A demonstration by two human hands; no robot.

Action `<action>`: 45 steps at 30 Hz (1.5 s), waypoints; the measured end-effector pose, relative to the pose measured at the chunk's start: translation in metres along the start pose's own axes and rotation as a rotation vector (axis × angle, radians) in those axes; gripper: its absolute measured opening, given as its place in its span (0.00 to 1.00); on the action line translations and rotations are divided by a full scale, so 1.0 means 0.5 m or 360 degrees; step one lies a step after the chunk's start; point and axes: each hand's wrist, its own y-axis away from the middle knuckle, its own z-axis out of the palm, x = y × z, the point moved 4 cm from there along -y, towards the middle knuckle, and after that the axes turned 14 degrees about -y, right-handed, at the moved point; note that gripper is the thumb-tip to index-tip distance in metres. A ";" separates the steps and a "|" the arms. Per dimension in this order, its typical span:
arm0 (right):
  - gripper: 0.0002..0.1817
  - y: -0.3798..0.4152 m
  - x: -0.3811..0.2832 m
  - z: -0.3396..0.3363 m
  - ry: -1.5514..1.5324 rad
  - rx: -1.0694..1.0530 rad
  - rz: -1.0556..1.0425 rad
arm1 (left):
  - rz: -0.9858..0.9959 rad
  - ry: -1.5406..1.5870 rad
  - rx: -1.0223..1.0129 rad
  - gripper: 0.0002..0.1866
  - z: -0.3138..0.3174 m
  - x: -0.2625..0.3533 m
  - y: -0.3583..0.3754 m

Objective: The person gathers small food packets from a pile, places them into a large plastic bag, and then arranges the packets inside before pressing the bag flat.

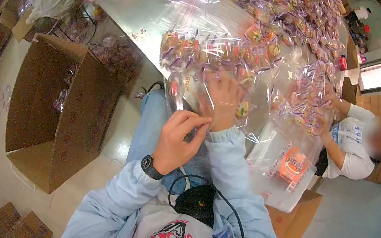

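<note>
The person holds a big clear bag (208,67) full of small wrapped snacks (221,49). The bag sits just above the person's lap, at the near edge of a long shiny table (137,16).

The left hand (177,139) has a black watch (150,166) on its wrist. Its thumb and first finger are pressed together on a thin edge of the clear plastic, at the bottom of the bag. So the bag hangs up and away from this pinch, toward the table.

The right hand (223,102) is right beside the left one, a bit higher up. It goes into the plastic, and the bag folds around it. Its fingers look bent, but the shiny plastic covers them (it is hard to see through), so I cannot tell if they squeeze anything.

Most of the snacks in the bag sit in a row above both hands.

Lots more little snack packs (287,10) lie spread over the far part of the table. A big open cardboard box (62,108) stands on the floor to the left. Flat clear bags with an orange label (287,169) lie on another box to the right. Another person in a white shirt (355,150) sits there, with both hands in a bag of snacks too.
</note>
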 end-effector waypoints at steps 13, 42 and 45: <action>0.21 0.044 0.026 -0.033 -0.0966 0.0282 0.0347 | -0.0132 -0.0497 0.0139 0.40 -0.021 -0.031 0.039; 0.36 0.022 -0.055 0.132 -0.0798 0.0313 -0.0276 | -0.0235 -0.0525 -0.0001 0.30 -0.038 -0.117 0.026; 0.38 0.019 -0.040 0.160 -0.1052 0.0221 -0.0067 | -0.0497 -0.0393 -0.0155 0.32 -0.033 -0.118 0.042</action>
